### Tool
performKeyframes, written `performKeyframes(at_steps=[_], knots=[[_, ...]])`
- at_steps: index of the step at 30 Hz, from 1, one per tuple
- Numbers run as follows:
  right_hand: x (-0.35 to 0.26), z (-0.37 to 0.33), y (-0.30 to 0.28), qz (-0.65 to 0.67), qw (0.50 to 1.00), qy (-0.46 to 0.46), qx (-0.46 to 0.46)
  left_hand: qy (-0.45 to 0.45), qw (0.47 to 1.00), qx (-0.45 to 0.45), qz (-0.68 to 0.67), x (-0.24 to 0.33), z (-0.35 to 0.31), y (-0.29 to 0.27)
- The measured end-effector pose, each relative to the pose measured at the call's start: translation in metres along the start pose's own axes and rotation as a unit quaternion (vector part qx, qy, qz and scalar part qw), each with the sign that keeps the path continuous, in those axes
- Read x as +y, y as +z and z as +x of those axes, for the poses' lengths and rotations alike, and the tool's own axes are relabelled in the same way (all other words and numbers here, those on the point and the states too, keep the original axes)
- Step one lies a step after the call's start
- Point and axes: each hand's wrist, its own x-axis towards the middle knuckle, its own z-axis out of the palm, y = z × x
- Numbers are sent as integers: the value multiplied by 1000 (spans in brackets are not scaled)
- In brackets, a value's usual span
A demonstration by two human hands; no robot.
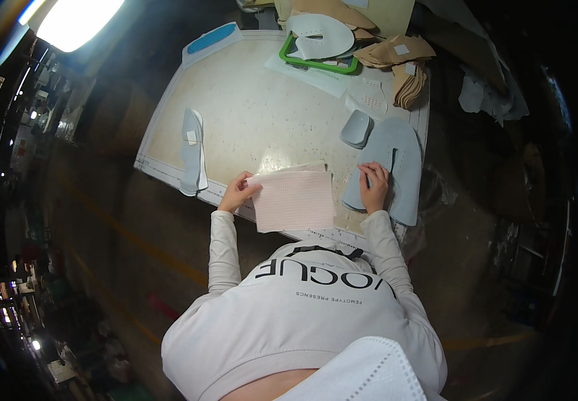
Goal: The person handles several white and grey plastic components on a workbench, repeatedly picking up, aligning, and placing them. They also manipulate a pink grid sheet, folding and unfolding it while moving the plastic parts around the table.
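Note:
A stack of thin pale pink, finely patterned sheets (294, 200) lies at the table's near edge. My left hand (237, 192) pinches its upper left corner between thumb and fingers. Over on the right, grey-blue U-shaped shoe-upper pieces (406, 154) lie piled with a slot between their two legs. My right hand (373, 186) rests on the left leg of this pile, its fingers curled together at the edge of a piece. Just beyond that hand sits a small stack of rounded grey pieces (355, 128).
Narrow grey-and-white pieces (192, 150) lie at the left edge of the white table (235, 100). A green tray (332, 65) with a white U-shaped piece (319, 37), brown stacked pieces (409, 83) and a perforated sheet (367, 97) occupy the far right. A blue oval pad (212, 39) lies far left.

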Motion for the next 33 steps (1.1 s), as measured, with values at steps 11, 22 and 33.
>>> performKeyframes(at_steps=[11, 22, 33], knots=[[1, -1, -1, 18, 1000, 7, 4, 56, 853, 308, -416, -11, 47, 36], [3, -2, -1, 35, 999, 15, 7, 49, 873, 225, -429, 24, 140, 115], [2, -1, -2, 37, 999, 6, 21, 30, 954, 124, -272, 39, 155, 127]])
